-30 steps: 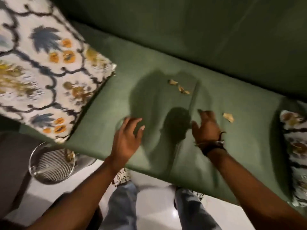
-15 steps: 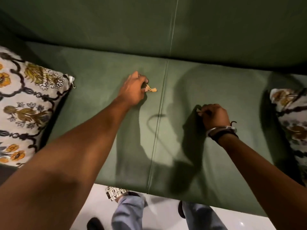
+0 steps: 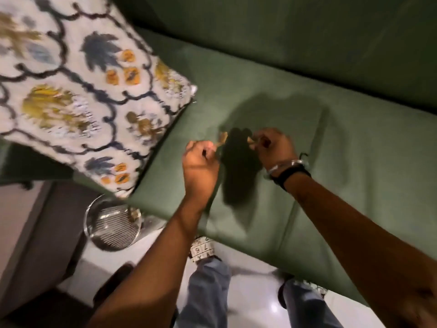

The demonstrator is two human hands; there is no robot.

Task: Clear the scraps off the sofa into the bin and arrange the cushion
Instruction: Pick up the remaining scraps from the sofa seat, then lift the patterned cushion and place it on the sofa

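Cushion: one patterned cushion (image 3: 78, 91) in my view, lying at the left end of the sofa (image 3: 354, 138), its lower corner overhanging the seat's front edge; it is not yet arranged.
Bin: one wire-mesh bin (image 3: 113, 223) on the floor, just below the seat's front edge and under the cushion's overhanging corner; something tan sits against its inner wall, too blurred to name.
Left hand: my left hand (image 3: 201, 159) is curled closed over the middle of the seat, pinching a tan scrap (image 3: 222, 138) that sticks up past the fingers.
Right hand: my right hand (image 3: 272, 147) is just beside the left, also closed, with a second scrap (image 3: 251, 140) nipped at the fingertips. The two hands are near each other but not touching.
Count: two scraps that I can see, one per hand; none left lying on the visible seat. One cushion, one bin, two hands.
Risk, scraps: these pieces look light and brittle and I hold them only by their edges. I judge a quick swing toward the bin could shake one loose onto the floor or back on the seat.
Risk, bin: the cushion corner hangs over part of the bin mouth, so a drop from too far left could land on the cushion instead.
Risk, view: motion blur makes me unsure no crumbs remain.
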